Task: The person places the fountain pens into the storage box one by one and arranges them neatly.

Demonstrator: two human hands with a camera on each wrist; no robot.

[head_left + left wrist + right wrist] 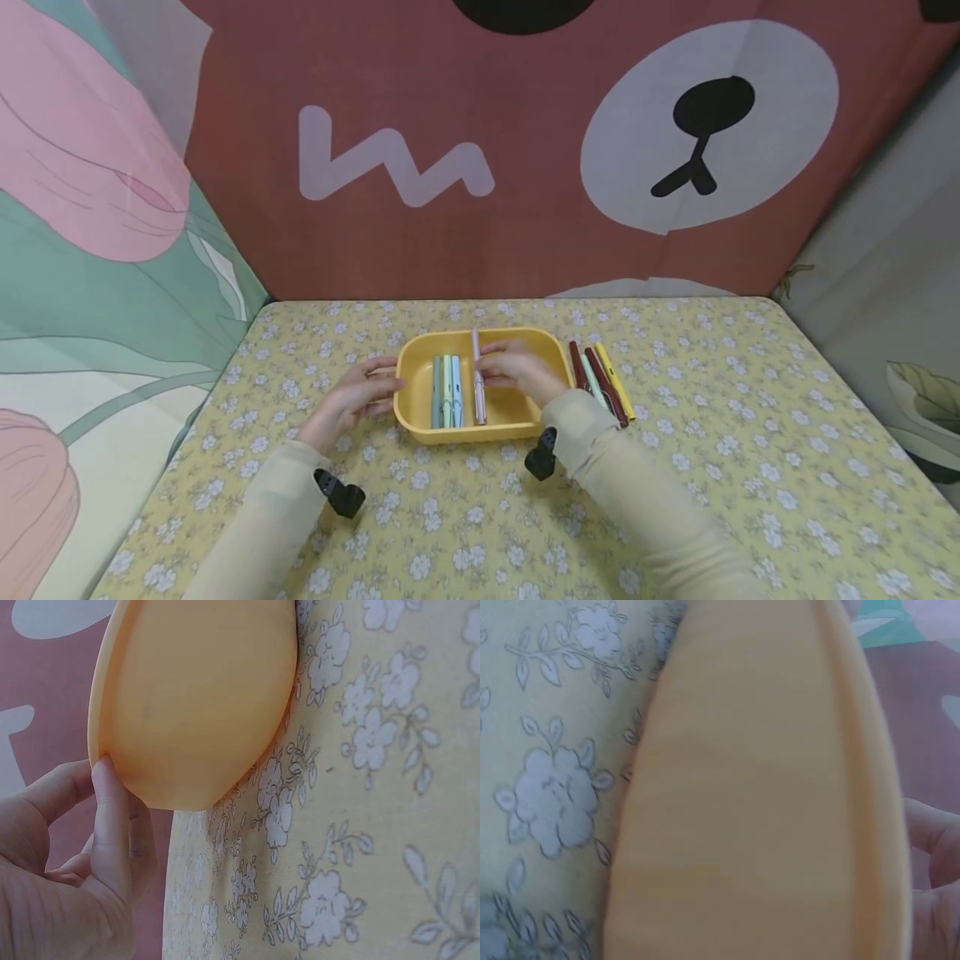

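Note:
A yellow plastic tray [420,435] sits on the table. At its left end, my left hand [355,396] pinches the rim between thumb and fingers; the left wrist view shows the fingertips [105,772] right at the tray's edge. Over the tray's right half, my right hand [517,367] pinches a pale pink pen [478,375], which stands lengthwise across the tray. To the left of that pen lie a grey-green pen [437,392], a pale green pen [447,392] and a light blue pen [457,392], side by side. In the right wrist view, the tray's wall hides most of the right hand.
Just right of the tray, on the flowered tablecloth [465,517], lie dark red pens [606,387], a mint green pen [593,382] and a yellow pen [615,380]. A red cloth backdrop [525,250] rises behind the table's far edge.

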